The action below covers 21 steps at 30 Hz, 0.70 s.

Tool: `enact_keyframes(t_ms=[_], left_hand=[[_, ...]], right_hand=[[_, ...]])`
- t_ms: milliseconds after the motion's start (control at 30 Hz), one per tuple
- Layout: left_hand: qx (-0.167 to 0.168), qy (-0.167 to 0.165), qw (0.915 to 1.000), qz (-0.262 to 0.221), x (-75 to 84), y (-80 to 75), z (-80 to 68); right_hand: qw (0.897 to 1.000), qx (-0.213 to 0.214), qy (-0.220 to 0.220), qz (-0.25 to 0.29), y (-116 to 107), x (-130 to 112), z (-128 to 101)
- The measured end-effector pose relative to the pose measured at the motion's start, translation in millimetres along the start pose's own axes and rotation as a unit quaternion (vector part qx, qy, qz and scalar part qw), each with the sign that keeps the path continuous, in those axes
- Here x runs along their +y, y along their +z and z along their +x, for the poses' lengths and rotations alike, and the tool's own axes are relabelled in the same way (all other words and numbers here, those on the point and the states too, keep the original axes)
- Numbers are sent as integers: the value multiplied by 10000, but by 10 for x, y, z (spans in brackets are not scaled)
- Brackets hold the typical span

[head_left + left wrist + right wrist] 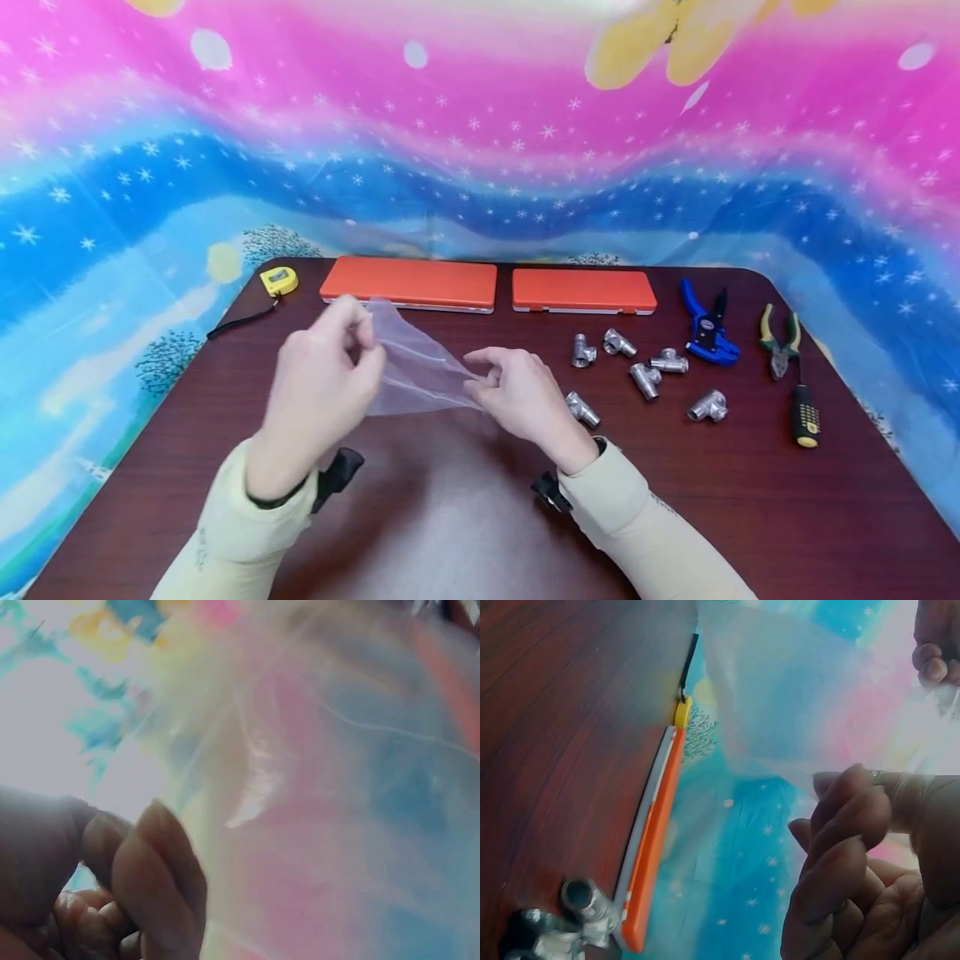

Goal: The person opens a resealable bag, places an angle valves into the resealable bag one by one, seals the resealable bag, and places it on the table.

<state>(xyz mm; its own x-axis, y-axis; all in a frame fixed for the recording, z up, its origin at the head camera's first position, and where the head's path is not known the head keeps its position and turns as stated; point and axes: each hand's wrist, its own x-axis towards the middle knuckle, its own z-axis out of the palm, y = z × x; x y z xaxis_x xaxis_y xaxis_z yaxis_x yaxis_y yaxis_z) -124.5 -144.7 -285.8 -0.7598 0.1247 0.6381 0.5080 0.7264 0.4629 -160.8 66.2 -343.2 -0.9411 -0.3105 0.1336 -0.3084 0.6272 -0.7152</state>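
Note:
A clear plastic bag (412, 367) is stretched between my two hands above the dark wooden table (450, 517). My left hand (330, 375) pinches its upper left edge, raised a little off the table. My right hand (498, 385) pinches the bag's lower right corner with curled fingers. In the left wrist view the bag (315, 787) fills the frame as a blurred film beside my curled fingers (150, 885). The right wrist view has the bag (780, 697) above my fingers (847, 840).
Several silver pipe fittings (645, 379) lie right of my right hand, the nearest (581, 408) close to my wrist. Two orange cases (408, 283) (583, 291) line the far edge. A yellow tape measure (279, 281), blue cutter (707, 327), pliers (778, 342) and screwdriver (804, 412) lie around.

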Motion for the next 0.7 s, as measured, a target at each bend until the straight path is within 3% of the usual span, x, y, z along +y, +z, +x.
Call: enact_keyframes(t_ms=[100,233,333,467,533,600,700], left_hand=[[-5,16,10000,86,43,-114,-23],[-771,-31,9965,314,101,-41,-46],[-1256,-251,9910,387,129,19,-43],[-1047,-386,9930,401,121,-11,-40],[-797,-378,9953,394,111,-23,-41],[-622,-296,9970,361,102,-17,-43],[-493,-204,9979,361,97,-5,-30]], right_hand=[[9995,29,-82,-288,22,-32,-26],[9933,640,-476,-840,79,-53,-46],[9876,1017,-595,-1041,86,-23,-28],[9834,1216,-431,-1275,40,28,9],[9898,1040,-275,-932,16,35,22],[9986,498,-64,-148,2,33,23],[9931,-603,371,935,-2,17,9]])
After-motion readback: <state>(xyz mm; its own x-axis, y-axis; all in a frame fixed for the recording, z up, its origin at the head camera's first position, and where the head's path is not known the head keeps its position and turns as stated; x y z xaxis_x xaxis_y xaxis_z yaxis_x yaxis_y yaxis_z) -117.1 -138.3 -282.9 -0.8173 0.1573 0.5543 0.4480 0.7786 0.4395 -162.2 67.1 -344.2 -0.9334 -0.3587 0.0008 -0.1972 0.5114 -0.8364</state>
